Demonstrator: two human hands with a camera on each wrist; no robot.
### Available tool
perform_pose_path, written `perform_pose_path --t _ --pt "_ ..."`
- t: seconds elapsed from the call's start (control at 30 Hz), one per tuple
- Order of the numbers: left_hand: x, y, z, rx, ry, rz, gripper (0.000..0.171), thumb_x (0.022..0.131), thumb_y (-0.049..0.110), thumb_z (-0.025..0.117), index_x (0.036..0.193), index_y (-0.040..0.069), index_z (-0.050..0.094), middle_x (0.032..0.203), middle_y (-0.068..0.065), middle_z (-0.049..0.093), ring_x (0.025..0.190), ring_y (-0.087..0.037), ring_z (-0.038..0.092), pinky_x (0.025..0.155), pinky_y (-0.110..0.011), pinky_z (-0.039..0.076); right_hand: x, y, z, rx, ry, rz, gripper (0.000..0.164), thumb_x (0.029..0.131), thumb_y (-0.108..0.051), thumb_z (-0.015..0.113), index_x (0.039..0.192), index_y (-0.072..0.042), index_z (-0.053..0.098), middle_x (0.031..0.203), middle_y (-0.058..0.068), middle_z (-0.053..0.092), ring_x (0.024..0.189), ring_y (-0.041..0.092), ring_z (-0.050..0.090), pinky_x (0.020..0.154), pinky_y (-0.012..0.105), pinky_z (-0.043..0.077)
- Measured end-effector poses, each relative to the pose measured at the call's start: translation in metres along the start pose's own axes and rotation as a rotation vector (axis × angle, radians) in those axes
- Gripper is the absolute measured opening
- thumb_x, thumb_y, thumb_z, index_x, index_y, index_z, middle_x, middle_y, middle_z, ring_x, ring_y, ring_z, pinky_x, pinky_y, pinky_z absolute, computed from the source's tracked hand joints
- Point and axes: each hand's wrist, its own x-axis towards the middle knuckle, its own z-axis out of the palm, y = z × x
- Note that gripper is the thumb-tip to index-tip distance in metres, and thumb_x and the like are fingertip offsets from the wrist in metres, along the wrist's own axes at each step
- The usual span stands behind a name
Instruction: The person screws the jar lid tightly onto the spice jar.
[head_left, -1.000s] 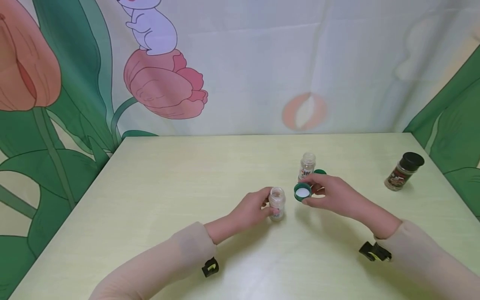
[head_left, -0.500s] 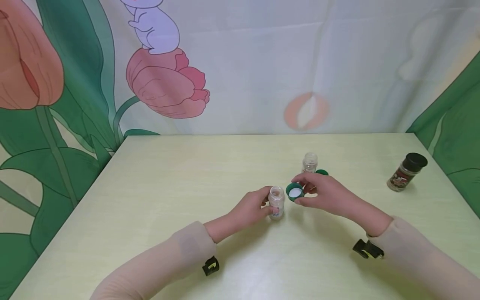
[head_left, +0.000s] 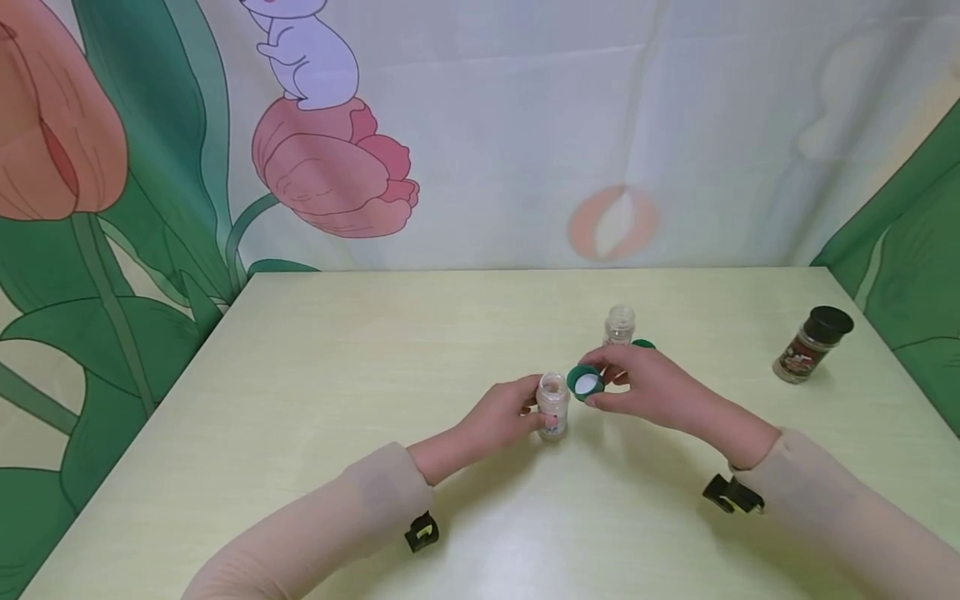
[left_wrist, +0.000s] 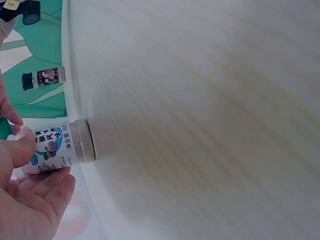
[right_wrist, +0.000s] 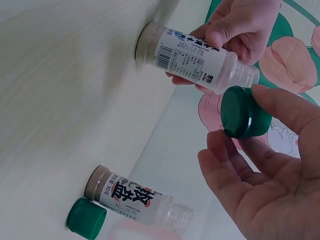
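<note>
My left hand (head_left: 504, 418) grips a small clear seasoning bottle (head_left: 553, 407) with a white label. The bottle is uncapped and upright, its base on or close to the table. In the right wrist view, greyish powder shows at the bottom of this bottle (right_wrist: 190, 56). My right hand (head_left: 648, 385) pinches a green cap (head_left: 586, 382) between thumb and fingers. The cap is tilted, its white inner side towards the bottle mouth, close to the rim. Behind the right hand stands a second uncapped bottle (head_left: 619, 324), partly hidden in the head view.
Another green cap (right_wrist: 86, 218) lies on the table beside the second bottle. A black-capped seasoning jar (head_left: 812, 343) stands near the table's right edge. Behind the pale wooden table (head_left: 360, 333) hangs a printed cloth (head_left: 480, 150).
My right hand has moved left with the green cap, bringing it nearer the bottle mouth and tilting it. The left hand and its bottle have stayed nearly still.
</note>
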Motion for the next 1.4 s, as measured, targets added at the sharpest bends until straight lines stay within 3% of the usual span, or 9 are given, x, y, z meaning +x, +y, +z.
perform_pose_path --t 0.47,0.77,1.03,1.4 --pt "0.001 0.000 0.000 -0.021 0.006 -0.011 0.041 0.096 0.010 0.071 0.132 -0.006 0.060 0.130 -0.022 0.070 0.128 -0.036 0.065 0.104 -0.044 0.057 0.002 -0.009 -0.005 -0.065 -0.024 0.007 0.031 0.090 -0.015 0.078 0.117 -0.001 0.071 0.103 0.005 0.072 0.094 0.018 0.068 0.092 0.048 0.061" --pt "0.001 -0.001 0.000 -0.009 0.012 -0.013 0.043 0.096 0.012 0.071 0.134 -0.004 0.060 0.132 -0.020 0.070 0.128 -0.035 0.065 0.103 -0.043 0.058 0.003 -0.009 -0.006 -0.011 -0.024 -0.010 0.029 0.090 -0.013 0.077 0.116 -0.002 0.071 0.109 0.008 0.073 0.105 0.027 0.070 0.094 0.052 0.060" --pt "0.000 0.000 0.001 -0.017 0.001 -0.021 0.043 0.096 0.012 0.071 0.134 -0.003 0.060 0.133 -0.020 0.069 0.130 -0.035 0.064 0.103 -0.044 0.057 0.006 -0.012 -0.006 0.025 -0.036 -0.012 0.028 0.092 -0.014 0.075 0.116 -0.002 0.068 0.111 0.009 0.072 0.107 0.027 0.069 0.095 0.050 0.060" --pt "0.000 -0.002 0.002 -0.021 0.005 0.007 0.041 0.096 0.010 0.070 0.134 -0.004 0.060 0.131 -0.020 0.070 0.128 -0.034 0.066 0.101 -0.039 0.059 0.012 -0.016 -0.001 0.063 -0.041 -0.027 0.027 0.091 -0.009 0.073 0.115 -0.001 0.065 0.099 0.005 0.071 0.094 0.018 0.067 0.091 0.046 0.062"
